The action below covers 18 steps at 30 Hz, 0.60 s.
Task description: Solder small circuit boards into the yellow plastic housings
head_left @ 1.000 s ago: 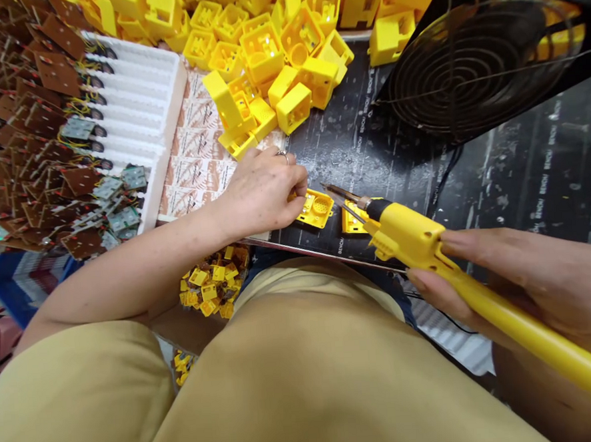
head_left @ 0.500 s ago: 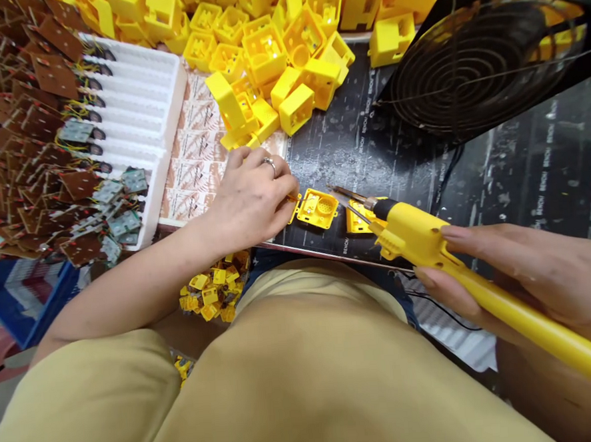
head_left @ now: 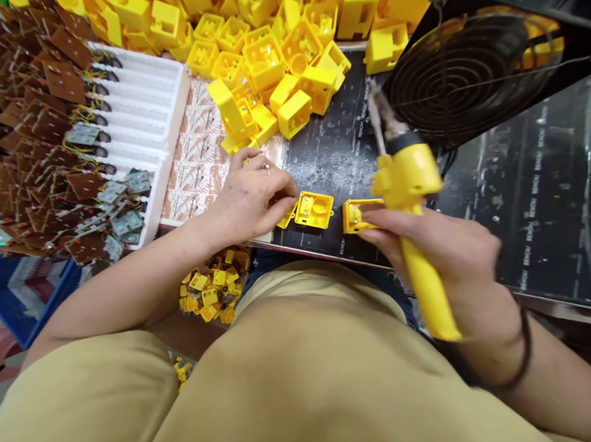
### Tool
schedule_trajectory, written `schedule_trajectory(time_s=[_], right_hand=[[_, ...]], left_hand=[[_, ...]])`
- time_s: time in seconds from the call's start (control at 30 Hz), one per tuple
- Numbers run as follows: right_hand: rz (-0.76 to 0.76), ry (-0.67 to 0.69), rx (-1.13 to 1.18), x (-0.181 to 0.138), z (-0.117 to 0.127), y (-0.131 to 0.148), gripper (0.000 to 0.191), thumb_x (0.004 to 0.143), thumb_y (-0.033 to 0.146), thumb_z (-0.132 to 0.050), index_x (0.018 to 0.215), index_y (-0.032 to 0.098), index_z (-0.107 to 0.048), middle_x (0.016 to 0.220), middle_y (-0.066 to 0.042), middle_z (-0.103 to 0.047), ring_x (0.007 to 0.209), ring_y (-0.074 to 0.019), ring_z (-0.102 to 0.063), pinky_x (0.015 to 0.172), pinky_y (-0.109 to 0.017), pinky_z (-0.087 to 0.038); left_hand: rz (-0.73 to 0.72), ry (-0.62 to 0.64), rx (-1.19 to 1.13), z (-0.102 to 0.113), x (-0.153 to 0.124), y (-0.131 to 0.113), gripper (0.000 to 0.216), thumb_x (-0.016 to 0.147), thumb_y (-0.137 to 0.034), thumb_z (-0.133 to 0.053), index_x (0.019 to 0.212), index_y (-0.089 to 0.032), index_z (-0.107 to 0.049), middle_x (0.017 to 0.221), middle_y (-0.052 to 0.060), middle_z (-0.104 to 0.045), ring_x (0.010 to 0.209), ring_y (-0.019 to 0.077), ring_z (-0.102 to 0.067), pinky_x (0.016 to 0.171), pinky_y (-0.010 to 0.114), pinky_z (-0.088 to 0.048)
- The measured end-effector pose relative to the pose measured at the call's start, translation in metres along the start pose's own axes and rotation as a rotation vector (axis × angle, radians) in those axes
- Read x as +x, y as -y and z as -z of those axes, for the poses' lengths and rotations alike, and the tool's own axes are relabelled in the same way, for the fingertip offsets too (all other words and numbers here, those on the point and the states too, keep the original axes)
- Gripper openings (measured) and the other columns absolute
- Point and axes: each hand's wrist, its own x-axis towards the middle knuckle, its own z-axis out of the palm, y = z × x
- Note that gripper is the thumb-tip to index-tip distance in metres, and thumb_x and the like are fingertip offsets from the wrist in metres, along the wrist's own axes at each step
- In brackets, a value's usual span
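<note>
My right hand point(head_left: 442, 252) has a yellow soldering gun point(head_left: 417, 173) in it, its metal tip and feed tube point(head_left: 383, 112) pointing up toward the fan. The thumb and forefinger of that hand are at a small yellow housing point(head_left: 353, 217), partly covering it; whether they grip it I cannot tell. My left hand point(head_left: 257, 200) rests at the bench edge, its fingers closed on another yellow housing point(head_left: 287, 217), mostly hidden by them. Between the hands, an open yellow housing point(head_left: 315, 210) with a round speaker grille lies on the black bench, close beside the left-hand one.
Yellow housings point(head_left: 265, 56) are heaped at the back. A black fan point(head_left: 448, 91) stands back right. On the left, a white foam tray point(head_left: 143, 103) holds wired round parts beside piled brown circuit boards point(head_left: 35, 150). More yellow housings point(head_left: 214, 286) sit below the bench edge.
My right hand has swung left and forward, bringing its fingertips to the right-hand housing. The soldering gun has turned from pointing left to pointing upward. My left hand has barely moved.
</note>
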Motion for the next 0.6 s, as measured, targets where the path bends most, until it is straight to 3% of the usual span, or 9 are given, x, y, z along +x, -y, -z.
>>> schedule_trajectory(time_s=[0.13, 0.2, 0.37, 0.5, 0.6], right_hand=[[0.029, 0.040, 0.054, 0.009, -0.041, -0.003, 0.033, 0.094, 0.037, -0.070, 0.118, 0.017, -0.057, 0.100, -0.008, -0.073, 0.092, -0.0221, -0.072, 0.097, -0.040, -0.057], [0.006, 0.044, 0.067, 0.008, -0.051, -0.002, 0.034, 0.095, 0.031, -0.070, 0.122, 0.018, -0.054, 0.104, -0.008, -0.072, 0.094, -0.0220, -0.071, 0.098, -0.042, -0.056], [-0.007, 0.026, 0.020, 0.008, -0.053, 0.002, 0.032, 0.095, 0.029, -0.067, 0.123, 0.018, -0.054, 0.103, -0.007, -0.071, 0.088, -0.0201, -0.069, 0.084, -0.036, -0.057], [0.017, 0.037, -0.013, 0.012, -0.054, 0.000, 0.032, 0.098, 0.032, -0.065, 0.124, 0.018, -0.055, 0.101, -0.006, -0.071, 0.089, -0.0199, -0.070, 0.092, -0.039, -0.057], [0.053, -0.025, -0.003, 0.013, -0.041, 0.000, 0.035, 0.094, 0.036, -0.071, 0.121, 0.020, -0.058, 0.098, -0.003, -0.073, 0.085, -0.0170, -0.070, 0.101, -0.039, -0.054]], left_hand=[[0.014, -0.011, -0.091, -0.004, 0.000, 0.002, 0.017, 0.091, -0.030, -0.055, 0.090, -0.023, -0.071, 0.084, 0.001, -0.076, 0.089, 0.0205, -0.066, 0.114, 0.048, -0.034], [0.006, -0.034, -0.138, -0.005, -0.001, 0.004, 0.017, 0.092, -0.029, -0.055, 0.091, -0.022, -0.071, 0.084, 0.001, -0.076, 0.086, 0.0191, -0.066, 0.113, 0.047, -0.035], [-0.076, 0.013, -0.260, -0.006, 0.000, 0.010, 0.017, 0.091, -0.028, -0.058, 0.084, -0.021, -0.071, 0.084, 0.000, -0.076, 0.086, 0.0183, -0.066, 0.116, 0.051, -0.030], [-0.082, 0.137, -0.171, -0.001, 0.007, 0.007, 0.018, 0.089, -0.025, -0.056, 0.082, -0.020, -0.071, 0.084, 0.002, -0.074, 0.087, 0.0201, -0.063, 0.112, 0.052, -0.033], [-0.068, 0.220, -0.016, 0.004, 0.013, -0.001, 0.017, 0.088, -0.024, -0.057, 0.080, -0.020, -0.072, 0.080, 0.003, -0.073, 0.088, 0.0225, -0.063, 0.107, 0.052, -0.036]])
